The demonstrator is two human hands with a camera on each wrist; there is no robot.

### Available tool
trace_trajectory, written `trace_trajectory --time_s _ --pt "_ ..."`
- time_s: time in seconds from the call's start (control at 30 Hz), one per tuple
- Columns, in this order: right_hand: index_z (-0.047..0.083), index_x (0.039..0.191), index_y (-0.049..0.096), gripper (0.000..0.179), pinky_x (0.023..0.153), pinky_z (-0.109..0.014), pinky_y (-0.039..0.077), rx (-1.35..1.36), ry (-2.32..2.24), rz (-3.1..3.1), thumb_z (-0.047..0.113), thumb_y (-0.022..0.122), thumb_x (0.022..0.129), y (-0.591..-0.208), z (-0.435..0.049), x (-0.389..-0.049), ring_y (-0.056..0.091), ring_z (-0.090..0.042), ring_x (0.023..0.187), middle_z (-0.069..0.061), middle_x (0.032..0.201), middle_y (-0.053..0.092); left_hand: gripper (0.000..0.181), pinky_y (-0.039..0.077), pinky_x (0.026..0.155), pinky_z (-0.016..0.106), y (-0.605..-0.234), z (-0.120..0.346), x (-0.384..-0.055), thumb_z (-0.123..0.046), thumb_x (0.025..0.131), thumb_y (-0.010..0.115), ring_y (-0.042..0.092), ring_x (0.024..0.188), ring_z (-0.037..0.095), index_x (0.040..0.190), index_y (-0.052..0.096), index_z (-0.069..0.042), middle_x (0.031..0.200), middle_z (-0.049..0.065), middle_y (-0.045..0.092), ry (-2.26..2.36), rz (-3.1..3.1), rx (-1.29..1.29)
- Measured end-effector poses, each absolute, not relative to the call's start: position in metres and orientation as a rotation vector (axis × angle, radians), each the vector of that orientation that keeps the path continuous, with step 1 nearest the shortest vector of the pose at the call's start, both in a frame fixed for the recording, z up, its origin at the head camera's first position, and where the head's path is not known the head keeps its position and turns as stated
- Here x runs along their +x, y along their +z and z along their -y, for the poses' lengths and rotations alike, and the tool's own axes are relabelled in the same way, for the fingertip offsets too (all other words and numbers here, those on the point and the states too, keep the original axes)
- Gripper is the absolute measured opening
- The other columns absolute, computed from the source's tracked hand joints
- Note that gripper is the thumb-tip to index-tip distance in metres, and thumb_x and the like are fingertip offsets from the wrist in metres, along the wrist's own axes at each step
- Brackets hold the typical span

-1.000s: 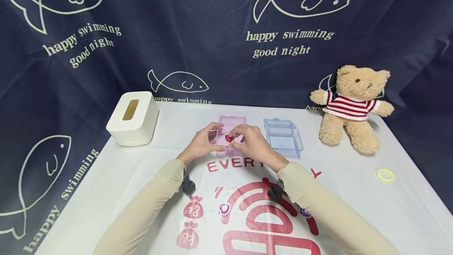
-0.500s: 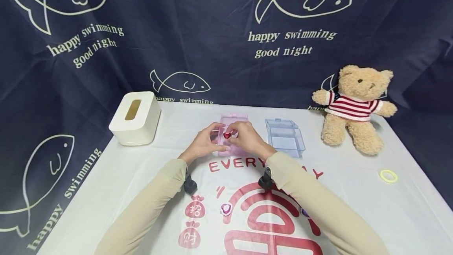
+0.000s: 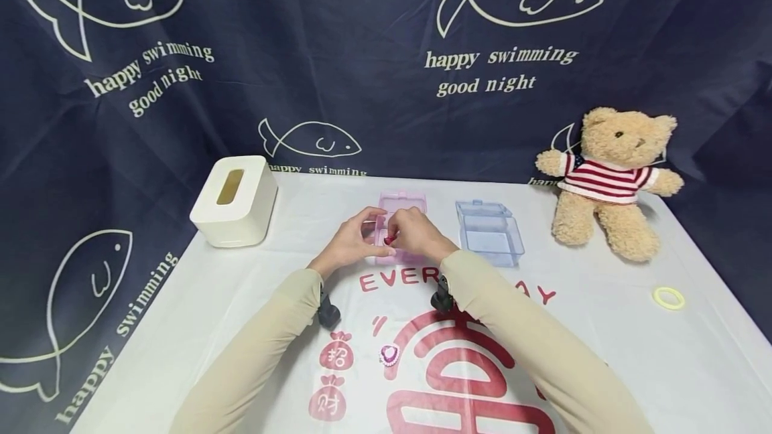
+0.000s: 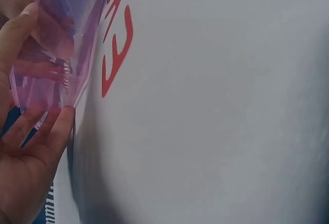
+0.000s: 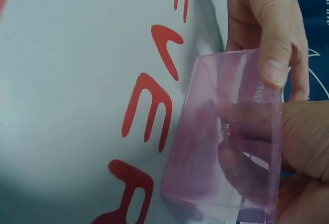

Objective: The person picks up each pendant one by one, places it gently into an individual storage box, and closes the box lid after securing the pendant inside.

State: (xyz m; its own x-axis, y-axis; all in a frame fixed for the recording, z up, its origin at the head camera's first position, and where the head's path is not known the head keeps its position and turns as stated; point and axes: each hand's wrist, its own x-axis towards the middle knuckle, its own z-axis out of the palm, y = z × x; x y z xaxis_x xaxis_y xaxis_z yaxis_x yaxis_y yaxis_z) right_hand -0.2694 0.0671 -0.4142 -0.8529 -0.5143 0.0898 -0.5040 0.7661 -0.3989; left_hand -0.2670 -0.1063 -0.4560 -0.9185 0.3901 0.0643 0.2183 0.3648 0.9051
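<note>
An open, see-through pink box [image 3: 403, 203] stands on the table with its lid tipped back. My left hand [image 3: 350, 241] holds its left side, thumb at the near edge and fingers farther back. Inside the box my right hand [image 3: 416, 230] pinches a small red heart-shaped jewel with a beaded rim [image 3: 389, 240]. Its kind is unclear, since the fingers cover most of it. Through the pink wall [image 5: 193, 157] in the right wrist view, the fingertips close around the jewel [image 5: 229, 130]. The beads also show through the box [image 4: 87, 13] in the left wrist view.
A magenta heart jewel with white beads [image 3: 389, 354] lies nearer me. To the right stand an open blue box [image 3: 490, 243], a teddy bear [image 3: 609, 183] and a yellow ring [image 3: 668, 298]. A white tissue box [image 3: 235, 203] is at the left. Dark curtain hangs behind.
My right hand has moved slightly left and lowered the red heart jewel into the pink box, tilting it. My left hand stays on the box. The right sleeve now covers a purple jewel.
</note>
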Motion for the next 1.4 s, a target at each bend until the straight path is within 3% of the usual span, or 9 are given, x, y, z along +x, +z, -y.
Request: trace_trajectory --time_s 0.37,0.6,0.87,1.13,1.4 --pt "0.007 0.068 0.07 0.01 0.061 -0.028 0.05 -0.717 -0.571 -2.909 0.005 0.078 0.074 -0.414 -0.066 -0.272 0.057 -0.017 0.065 -0.002 0.067 0.067 0.077 0.05 0.102 0.039 -0.46 0.103 -0.268 -0.015 0.067 0.089 0.057 0.123 0.028 0.133 0.05 -0.018 0.137 0.007 0.054 1.584 -2.47 0.555" --pt "0.002 0.088 0.073 0.012 0.078 -0.035 0.057 -0.795 -0.743 -2.878 0.004 0.076 0.076 -0.404 -0.08 -0.26 0.069 -0.024 0.084 -0.01 0.091 0.075 0.078 0.049 0.103 0.039 -0.46 0.104 -0.268 -0.012 0.068 0.088 0.054 0.126 0.03 0.135 0.048 -0.012 0.139 0.011 0.052 1.579 -2.451 0.554" --pt "0.002 0.103 0.071 0.023 0.076 -0.035 0.059 -0.944 -0.889 -2.87 0.004 0.074 0.081 -0.387 -0.098 -0.213 0.07 -0.026 0.088 -0.012 0.098 0.074 0.077 0.048 0.104 0.038 -0.458 0.105 -0.269 -0.012 0.069 0.087 0.052 0.128 0.031 0.136 0.047 -0.012 0.139 0.011 0.052 1.549 -2.465 0.553" --pt "0.003 0.104 0.071 0.028 0.08 -0.033 0.057 -1.141 -0.841 -2.779 0.008 0.077 0.078 -0.399 -0.098 -0.157 0.069 -0.021 0.089 -0.008 0.098 0.073 0.08 0.048 0.104 0.041 -0.459 0.106 -0.27 -0.009 0.067 0.088 0.054 0.126 0.031 0.135 0.047 -0.009 0.135 0.017 0.053 1.625 -2.407 0.536" --pt "0.011 0.101 0.071 0.025 0.08 -0.02 0.053 -1.348 -0.662 -2.649 0.018 0.077 0.079 -0.427 -0.088 -0.118 0.062 -0.008 0.088 -0.001 0.101 0.069 0.081 0.047 0.105 0.042 -0.457 0.105 -0.269 -0.01 0.067 0.089 0.053 0.126 0.031 0.136 0.047 -0.009 0.136 0.017 0.052 1.598 -2.426 0.5"
